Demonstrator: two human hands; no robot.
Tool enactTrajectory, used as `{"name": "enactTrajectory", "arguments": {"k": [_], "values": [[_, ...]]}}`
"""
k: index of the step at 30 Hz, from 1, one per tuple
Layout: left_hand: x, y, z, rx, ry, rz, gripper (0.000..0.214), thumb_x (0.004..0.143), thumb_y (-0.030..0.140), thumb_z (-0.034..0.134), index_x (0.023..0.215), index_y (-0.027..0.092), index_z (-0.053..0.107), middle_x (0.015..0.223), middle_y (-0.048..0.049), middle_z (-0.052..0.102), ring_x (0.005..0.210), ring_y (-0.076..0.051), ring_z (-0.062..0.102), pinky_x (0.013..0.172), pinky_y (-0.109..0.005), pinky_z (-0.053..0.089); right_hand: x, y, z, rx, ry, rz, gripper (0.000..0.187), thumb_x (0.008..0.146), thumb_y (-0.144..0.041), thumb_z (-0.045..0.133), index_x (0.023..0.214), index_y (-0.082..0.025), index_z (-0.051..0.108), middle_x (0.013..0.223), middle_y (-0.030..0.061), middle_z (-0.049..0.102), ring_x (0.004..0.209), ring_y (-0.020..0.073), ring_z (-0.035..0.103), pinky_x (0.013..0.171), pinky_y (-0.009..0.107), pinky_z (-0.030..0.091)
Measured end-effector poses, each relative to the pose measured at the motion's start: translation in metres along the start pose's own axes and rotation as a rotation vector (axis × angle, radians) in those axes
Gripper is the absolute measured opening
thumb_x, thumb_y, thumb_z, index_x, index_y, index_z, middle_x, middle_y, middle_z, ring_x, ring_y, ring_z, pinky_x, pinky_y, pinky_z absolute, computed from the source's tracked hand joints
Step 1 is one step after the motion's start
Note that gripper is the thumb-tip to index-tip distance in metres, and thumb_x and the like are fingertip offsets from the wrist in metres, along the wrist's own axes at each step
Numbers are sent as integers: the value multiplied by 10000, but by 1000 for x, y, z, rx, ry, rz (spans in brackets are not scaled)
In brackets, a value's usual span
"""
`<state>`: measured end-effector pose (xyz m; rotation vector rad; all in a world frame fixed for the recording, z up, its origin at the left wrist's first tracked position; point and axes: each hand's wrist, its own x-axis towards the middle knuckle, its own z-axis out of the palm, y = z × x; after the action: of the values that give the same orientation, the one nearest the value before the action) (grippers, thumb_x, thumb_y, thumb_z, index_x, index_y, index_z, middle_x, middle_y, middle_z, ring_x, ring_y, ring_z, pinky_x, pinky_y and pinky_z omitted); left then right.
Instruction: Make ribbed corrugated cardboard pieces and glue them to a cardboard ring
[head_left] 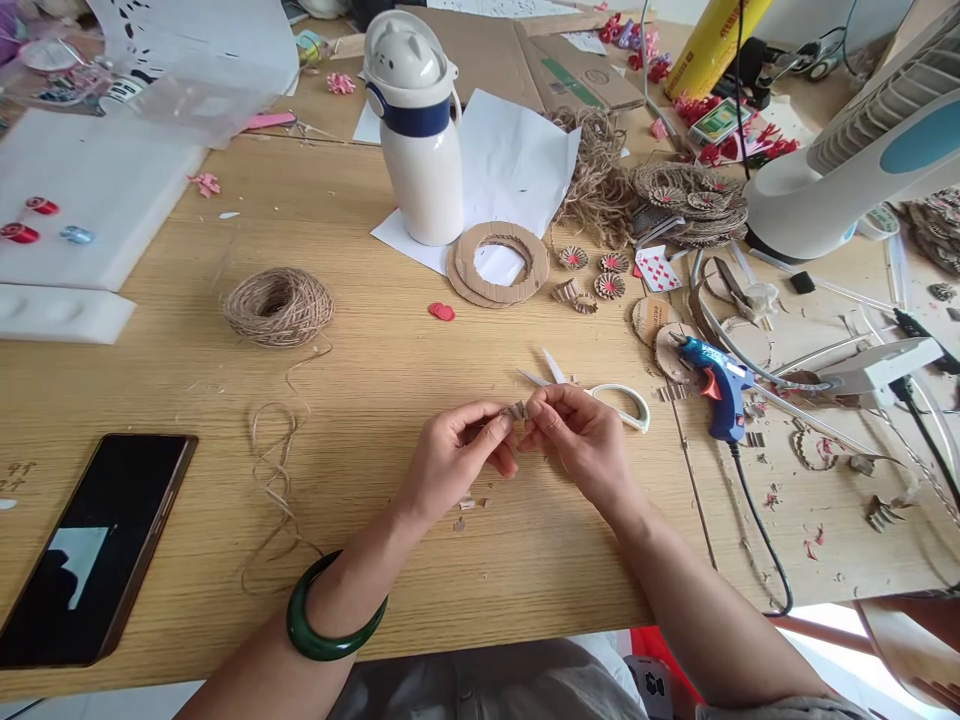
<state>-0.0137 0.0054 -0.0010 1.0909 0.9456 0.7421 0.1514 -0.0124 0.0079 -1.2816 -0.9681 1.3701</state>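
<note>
My left hand (459, 452) and my right hand (577, 435) meet over the middle of the wooden table (390, 370). Both pinch a small folded piece of corrugated cardboard (517, 411) between fingertips. My left wrist wears a dark green bangle (330, 625). White-handled scissors (600, 390) lie just behind my right hand. Tiny cardboard scraps (469, 505) lie under my left hand.
A ball of jute twine (279, 307) with a loose strand sits at left, a phone (90, 545) at the near left. A white flask (418, 130), cardboard rings (496, 265) and small cardboard rosettes (596, 275) stand behind. A blue glue gun (712, 375) and a fan (862, 150) are at right.
</note>
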Motion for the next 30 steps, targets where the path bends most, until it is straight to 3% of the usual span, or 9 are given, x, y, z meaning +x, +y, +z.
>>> {"name": "enactTrajectory", "arguments": {"k": [6, 12, 18, 23, 27, 30], "values": [[-1, -2, 0, 13, 68, 3, 263, 870, 406, 685, 942, 158, 737, 769, -43, 741, 614, -153, 695, 614, -263, 598, -2, 2, 0, -38, -34, 5, 349, 805, -513, 732, 797, -179, 630, 682, 0, 640, 607, 139, 644, 608, 280, 587], [1, 1, 1, -62, 47, -43, 262, 854, 405, 696, 792, 151, 721, 700, -22, 710, 517, -126, 659, 533, -233, 552, -2, 6, -1, -121, 14, -19, 369, 827, -540, 694, 829, -184, 598, 706, 5, 633, 591, 137, 636, 571, 268, 549], [1, 0, 1, -73, 56, -45, 247, 859, 393, 697, 804, 153, 724, 700, -11, 706, 513, -111, 659, 530, -214, 542, -2, 8, 0, -144, 21, -39, 318, 868, -491, 665, 832, -184, 589, 689, 0, 623, 573, 124, 611, 556, 257, 534], [1, 2, 0, -49, 95, -45, 241, 846, 373, 714, 774, 142, 717, 685, -15, 703, 513, -110, 657, 534, -211, 536, 1, 4, -5, -193, 109, -60, 256, 885, -433, 639, 821, -192, 581, 696, -11, 579, 553, 123, 593, 509, 260, 525], [3, 3, 1, -136, 180, -76, 270, 819, 394, 742, 803, 125, 737, 744, -44, 736, 553, -129, 682, 569, -236, 575, 4, 2, -9, -394, 174, -127, 111, 888, -281, 613, 836, -183, 622, 735, -4, 603, 550, 113, 598, 515, 254, 511], [4, 2, 2, -203, 216, -94, 317, 825, 427, 732, 827, 111, 750, 804, -73, 759, 591, -147, 702, 609, -264, 606, 4, 5, -9, -570, 116, -296, 139, 901, -189, 570, 931, -184, 706, 951, 60, 682, 712, 136, 647, 568, 256, 513]]}}
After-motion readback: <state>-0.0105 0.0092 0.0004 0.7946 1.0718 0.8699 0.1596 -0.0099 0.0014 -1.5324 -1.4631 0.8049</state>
